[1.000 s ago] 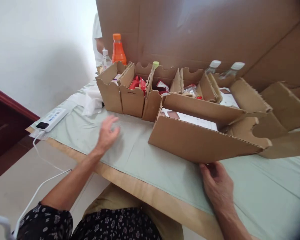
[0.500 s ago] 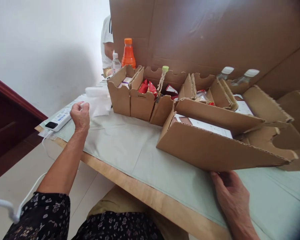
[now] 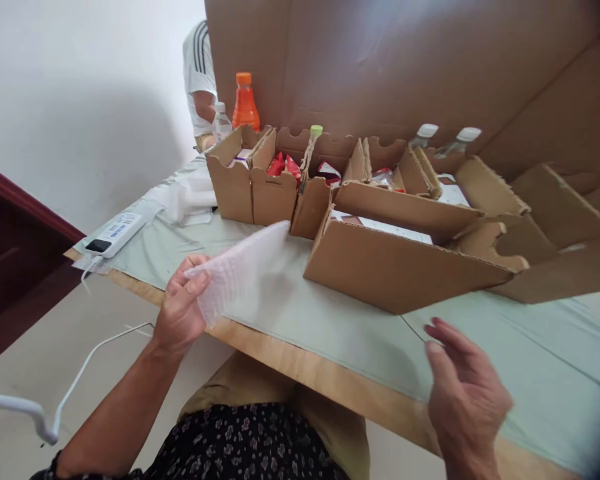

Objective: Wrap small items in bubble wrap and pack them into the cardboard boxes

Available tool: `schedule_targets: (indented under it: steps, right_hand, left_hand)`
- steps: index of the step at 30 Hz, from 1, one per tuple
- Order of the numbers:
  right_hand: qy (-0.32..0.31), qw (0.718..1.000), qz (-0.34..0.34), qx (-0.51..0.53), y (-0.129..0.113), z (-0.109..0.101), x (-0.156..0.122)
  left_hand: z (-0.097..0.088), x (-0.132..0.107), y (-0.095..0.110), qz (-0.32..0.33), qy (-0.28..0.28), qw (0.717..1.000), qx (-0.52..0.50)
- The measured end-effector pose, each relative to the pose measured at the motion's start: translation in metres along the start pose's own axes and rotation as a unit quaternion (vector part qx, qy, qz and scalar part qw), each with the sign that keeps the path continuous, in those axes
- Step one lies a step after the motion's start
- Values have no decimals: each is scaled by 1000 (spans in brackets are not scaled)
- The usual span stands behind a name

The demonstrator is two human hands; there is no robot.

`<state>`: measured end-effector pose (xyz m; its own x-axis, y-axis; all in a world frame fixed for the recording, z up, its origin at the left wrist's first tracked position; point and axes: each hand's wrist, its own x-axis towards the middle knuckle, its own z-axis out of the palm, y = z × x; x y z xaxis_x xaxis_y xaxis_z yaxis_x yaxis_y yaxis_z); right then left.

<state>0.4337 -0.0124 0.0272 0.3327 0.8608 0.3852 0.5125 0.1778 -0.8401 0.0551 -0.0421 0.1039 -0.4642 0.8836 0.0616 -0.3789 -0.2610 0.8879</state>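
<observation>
My left hand is closed on one end of a thin, translucent sheet of bubble wrap, its far end blurred by motion over the table. My right hand hovers at the table's front right with thumb and fingers apart and nothing in them. Just beyond it stands the nearest cardboard box, with a white carton inside. More of the white wrap lies in a loose pile at the left, beside the row of boxes.
Behind, a row of cardboard boxes holds red packets and cartons. An orange bottle and clear bottles rise behind them. A white power bank with a cable sits at the left edge. Another person is at the back.
My left hand has come from the wrap pile toward me, bringing a sheet of bubble wrap. My right hand has drawn away from the front box's lower edge.
</observation>
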Motion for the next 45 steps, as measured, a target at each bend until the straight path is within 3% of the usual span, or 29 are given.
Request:
schedule_targets:
  steps: [2, 5, 7, 10, 12, 14, 16, 19, 21, 25, 27, 28, 32, 38, 42, 45]
  right_hand:
    - [-112, 989, 20, 98, -18, 4, -16]
    - [-260, 923, 83, 270, -43, 14, -28]
    - [-278, 896, 128, 322, -55, 18, -28]
    - [-240, 903, 186, 303, -61, 17, -26]
    - [-218, 921, 198, 255, -55, 12, -24]
    - [-166, 958, 168, 162, -43, 4, -23]
    - [-92, 989, 112, 42, -29, -6, -23]
    - [-48, 995, 39, -76, -16, -26, -26]
    - [-92, 990, -18, -107, -13, -38, -28]
    - [-278, 937, -131, -166, -9, -47, -28]
    - [-324, 916, -141, -188, -3, -44, -27]
    - [-324, 916, -139, -191, 0, -41, -27]
    - [-262, 947, -111, -147, 2, -36, -25]
    - [-215, 976, -25, 38, -42, -52, -16]
    - [-199, 970, 56, 128, -61, -50, -7]
    - [-169, 970, 96, 146, -51, -37, 6]
  left_hand:
    - [12, -24, 5, -88, -66, 993, -36]
    - [30, -40, 2, -205, -126, 969, -61]
    - [38, -40, -8, -245, -129, 960, -41]
    - [44, -30, -34, -249, -110, 962, 33]
    - [43, -21, -53, -228, -129, 959, 112]
    - [38, -14, -70, -169, -151, 952, 203]
    - [33, -8, -79, -65, -142, 944, 292]
    - [24, -9, -76, 96, -124, 905, 395]
    - [21, -16, -69, 161, -186, 860, 447]
    - [18, -36, -70, 212, -419, 726, 502]
    - [18, -43, -78, 208, -476, 678, 520]
    - [18, -45, -81, 205, -480, 671, 526]
    - [15, -43, -84, 175, -444, 714, 512]
    - [17, -35, -69, 122, -452, 752, 464]
    - [32, -38, -72, 102, -380, 822, 411]
    - [46, -38, -80, 57, -318, 859, 397]
